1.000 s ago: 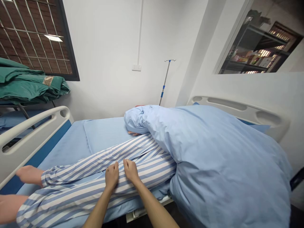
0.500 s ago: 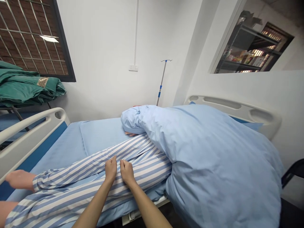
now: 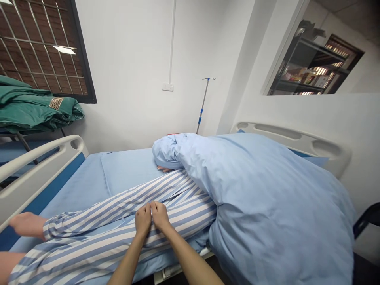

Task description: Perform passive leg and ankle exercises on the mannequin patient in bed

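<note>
My left hand and my right hand are both closed into fists, side by side with their knuckles touching or nearly so. They rest on or just over the near thigh of a lying figure in blue-and-white striped trousers. No object shows in either fist, and no cloth is visibly pinched. The legs stretch left across the bed, ending in a bare foot. A bunched light blue quilt covers the upper body. From under its far edge the fingers of a hand peek out.
The bed has a light blue sheet, a footboard at left and a headboard at right. An IV pole stands behind it. A green bundle lies at left; part of a black chair shows at right.
My two fists have come together; before, a small gap lay between them. My left hand has moved right and slightly down. The view has shifted a little; quilt and legs look unchanged.
</note>
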Action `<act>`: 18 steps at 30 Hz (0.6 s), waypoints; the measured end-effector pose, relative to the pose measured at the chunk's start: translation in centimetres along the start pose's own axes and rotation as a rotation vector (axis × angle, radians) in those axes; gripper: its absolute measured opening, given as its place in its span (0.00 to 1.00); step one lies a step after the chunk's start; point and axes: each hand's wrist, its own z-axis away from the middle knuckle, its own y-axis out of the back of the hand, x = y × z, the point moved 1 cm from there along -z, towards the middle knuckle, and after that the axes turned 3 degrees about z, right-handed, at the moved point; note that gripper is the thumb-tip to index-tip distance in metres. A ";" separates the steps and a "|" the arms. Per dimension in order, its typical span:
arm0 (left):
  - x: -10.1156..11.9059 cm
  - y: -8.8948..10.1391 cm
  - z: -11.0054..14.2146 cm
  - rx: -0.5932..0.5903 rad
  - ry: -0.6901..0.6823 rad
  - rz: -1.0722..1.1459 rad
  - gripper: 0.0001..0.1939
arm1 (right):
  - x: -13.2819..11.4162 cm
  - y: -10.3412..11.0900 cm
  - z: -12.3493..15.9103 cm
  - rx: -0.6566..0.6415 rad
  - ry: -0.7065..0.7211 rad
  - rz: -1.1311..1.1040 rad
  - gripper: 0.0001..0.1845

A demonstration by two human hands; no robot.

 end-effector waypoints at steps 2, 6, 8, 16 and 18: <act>-0.1 0.0 0.0 -0.002 -0.008 -0.010 0.24 | -0.4 0.5 -0.6 0.002 0.034 0.000 0.26; 0.0 -0.1 0.0 0.027 0.001 -0.064 0.24 | 0.1 1.3 -0.9 0.028 0.031 -0.017 0.27; 0.0 -0.1 0.0 0.034 0.004 -0.073 0.24 | 0.8 1.2 -0.3 0.025 0.022 0.014 0.26; 0.6 0.0 -0.1 0.027 0.027 -0.049 0.23 | 1.4 1.0 0.6 0.077 -0.013 0.064 0.26; 1.6 -0.2 -0.4 0.036 0.022 -0.021 0.22 | 1.3 1.1 0.4 0.090 -0.033 0.018 0.26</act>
